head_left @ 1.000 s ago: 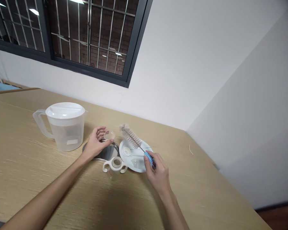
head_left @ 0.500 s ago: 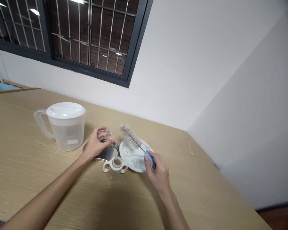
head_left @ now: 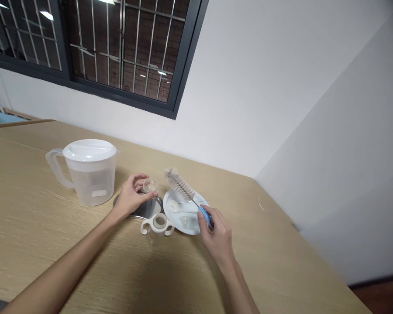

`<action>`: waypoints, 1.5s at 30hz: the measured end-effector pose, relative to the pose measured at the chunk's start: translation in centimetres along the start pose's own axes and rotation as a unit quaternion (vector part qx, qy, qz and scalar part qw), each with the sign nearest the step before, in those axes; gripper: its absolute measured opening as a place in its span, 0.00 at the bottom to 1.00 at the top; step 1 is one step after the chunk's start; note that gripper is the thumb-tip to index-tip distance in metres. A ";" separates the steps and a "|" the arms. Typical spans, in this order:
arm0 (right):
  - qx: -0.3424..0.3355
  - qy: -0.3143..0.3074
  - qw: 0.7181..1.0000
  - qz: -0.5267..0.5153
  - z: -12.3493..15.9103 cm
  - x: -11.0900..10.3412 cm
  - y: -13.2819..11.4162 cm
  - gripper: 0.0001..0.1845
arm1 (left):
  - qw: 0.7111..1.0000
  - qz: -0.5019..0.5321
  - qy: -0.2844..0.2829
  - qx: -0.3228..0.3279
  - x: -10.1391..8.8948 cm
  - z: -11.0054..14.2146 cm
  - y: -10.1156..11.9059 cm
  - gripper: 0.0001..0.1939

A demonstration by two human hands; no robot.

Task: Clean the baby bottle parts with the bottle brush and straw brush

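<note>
My left hand point(head_left: 131, 196) pinches a small clear plastic cap point(head_left: 149, 185) just above a round metal tray point(head_left: 148, 208). My right hand point(head_left: 216, 235) is closed on the blue handle of a bottle brush point(head_left: 181, 188), whose bristled end points up and left over a white plate point(head_left: 191, 226). On the plate lie a small white ring piece point(head_left: 173, 206) and a clear small part point(head_left: 184, 222). A white two-handled cup top point(head_left: 157, 224) stands on the table in front of the tray, between my hands.
A clear plastic jug with a white lid point(head_left: 88, 171) stands to the left on the wooden table point(head_left: 36, 226). White walls meet at the table's far right corner. A barred dark window runs along the back wall.
The brush's bristled end has tilted slightly to the right. My left hand keeps the clear cap in nearly the same spot.
</note>
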State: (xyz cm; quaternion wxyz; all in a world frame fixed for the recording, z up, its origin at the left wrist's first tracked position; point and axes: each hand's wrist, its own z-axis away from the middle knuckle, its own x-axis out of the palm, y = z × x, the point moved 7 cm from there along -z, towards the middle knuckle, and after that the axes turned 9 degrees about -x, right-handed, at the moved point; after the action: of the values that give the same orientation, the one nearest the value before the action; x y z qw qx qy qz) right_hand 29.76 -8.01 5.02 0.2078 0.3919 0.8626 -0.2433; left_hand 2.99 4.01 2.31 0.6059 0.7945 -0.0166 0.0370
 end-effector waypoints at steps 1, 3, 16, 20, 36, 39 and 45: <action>0.001 0.002 1.000 0.000 0.0 0.0 0.0 0.11 | 1.000 -0.014 -0.003 0.005 0.0 0.0 0.1 0.32; 0.004 0.007 1.000 -0.003 0.0 -0.1 0.1 0.11 | 0.998 -0.057 -0.004 0.021 0.0 0.1 0.5 0.29; 0.130 -0.006 0.983 -0.131 0.3 -0.5 2.4 0.13 | 0.985 -0.151 -0.042 0.072 0.0 0.1 2.1 0.27; 0.115 -0.037 0.984 -0.134 0.4 0.0 2.4 0.12 | 0.991 -0.109 -0.058 0.051 -0.3 -0.3 1.5 0.34; 0.066 -0.080 0.987 -0.126 0.1 -0.6 2.1 0.10 | 0.987 -0.054 -0.141 0.059 0.6 0.0 1.2 0.37; 0.098 -0.095 0.981 -0.141 0.3 -0.3 2.5 0.12 | 0.986 -0.053 -0.150 0.058 0.9 0.3 1.3 0.37; 0.163 -0.163 0.958 -0.173 0.9 0.5 3.1 0.15 | 0.978 -0.092 -0.180 0.049 1.7 1.1 1.9 0.37</action>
State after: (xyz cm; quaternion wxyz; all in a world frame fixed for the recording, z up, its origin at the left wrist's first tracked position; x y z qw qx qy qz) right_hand 32.01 -6.48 3.19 0.2333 0.2203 0.8204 -0.4732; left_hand 4.62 2.44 4.00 0.5545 0.8148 -0.0500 -0.1618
